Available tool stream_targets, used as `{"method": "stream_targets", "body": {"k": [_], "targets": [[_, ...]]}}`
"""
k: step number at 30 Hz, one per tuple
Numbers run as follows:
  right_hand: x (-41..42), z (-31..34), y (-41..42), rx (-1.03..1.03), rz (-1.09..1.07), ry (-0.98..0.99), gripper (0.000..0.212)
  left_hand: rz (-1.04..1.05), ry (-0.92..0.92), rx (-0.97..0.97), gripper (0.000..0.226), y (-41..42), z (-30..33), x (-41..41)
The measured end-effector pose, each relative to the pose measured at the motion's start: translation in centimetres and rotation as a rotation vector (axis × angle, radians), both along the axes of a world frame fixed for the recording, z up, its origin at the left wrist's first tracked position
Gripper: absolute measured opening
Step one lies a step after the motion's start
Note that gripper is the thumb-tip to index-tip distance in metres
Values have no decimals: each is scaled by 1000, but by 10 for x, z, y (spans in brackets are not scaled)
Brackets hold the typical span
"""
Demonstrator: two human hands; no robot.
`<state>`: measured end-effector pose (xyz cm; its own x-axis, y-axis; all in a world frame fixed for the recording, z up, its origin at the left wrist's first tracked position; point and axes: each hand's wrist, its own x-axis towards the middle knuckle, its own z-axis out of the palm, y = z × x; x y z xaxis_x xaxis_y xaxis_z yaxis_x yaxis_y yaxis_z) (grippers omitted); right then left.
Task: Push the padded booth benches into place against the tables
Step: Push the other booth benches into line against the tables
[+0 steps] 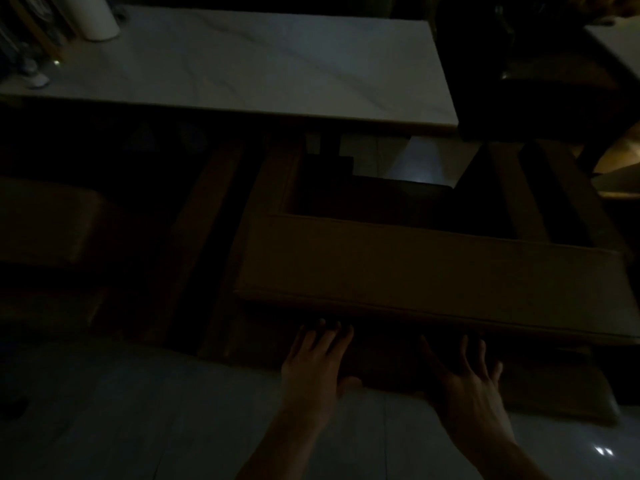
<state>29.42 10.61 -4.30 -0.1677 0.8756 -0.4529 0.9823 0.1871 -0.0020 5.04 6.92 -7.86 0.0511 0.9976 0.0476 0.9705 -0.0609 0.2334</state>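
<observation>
The scene is very dark. A padded brown booth bench fills the middle right, its cushioned backrest top facing me and its seat dropping away toward the white marble table beyond. My left hand and my right hand lie flat with fingers spread against the dark back panel just under the backrest's lower edge. Neither hand grips anything. The bench's front edge sits below the table's near edge.
A second padded bench stands at the left, separated by dark wooden frame pieces. A white cylinder stands on the table's far left corner. Pale tiled floor lies under my arms. Another table corner shows top right.
</observation>
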Motion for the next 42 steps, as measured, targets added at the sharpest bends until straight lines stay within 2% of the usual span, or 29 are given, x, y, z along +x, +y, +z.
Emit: {"method": "stream_targets", "body": {"k": [6, 15, 17, 20, 27, 35, 37, 40, 42], "targets": [[-1, -3, 4, 39, 10, 22, 82, 4, 13, -11, 83, 7, 4, 0], [0, -4, -4, 125, 10, 79, 94, 38, -23, -153, 85, 7, 24, 10], [2, 3, -8, 96, 3, 92, 95, 51, -13, -177, 85, 2, 30, 12], [1, 19, -15, 43, -17, 149, 85, 66, -43, -218, 80, -9, 44, 12], [18, 83, -38, 16, -87, 188, 85, -35, -34, -252, 85, -21, 100, 28], [90, 159, -64, 54, -173, 243, 76, -142, 0, -297, 88, -19, 177, 103], [118, 177, -70, 86, -171, 255, 85, -147, -1, -290, 89, -21, 193, 130], [172, 198, -75, 122, -195, 261, 73, -167, 6, -271, 89, -21, 217, 183], [212, 208, -77, 147, -214, 276, 75, -184, 0, -266, 88, -21, 231, 223]]}}
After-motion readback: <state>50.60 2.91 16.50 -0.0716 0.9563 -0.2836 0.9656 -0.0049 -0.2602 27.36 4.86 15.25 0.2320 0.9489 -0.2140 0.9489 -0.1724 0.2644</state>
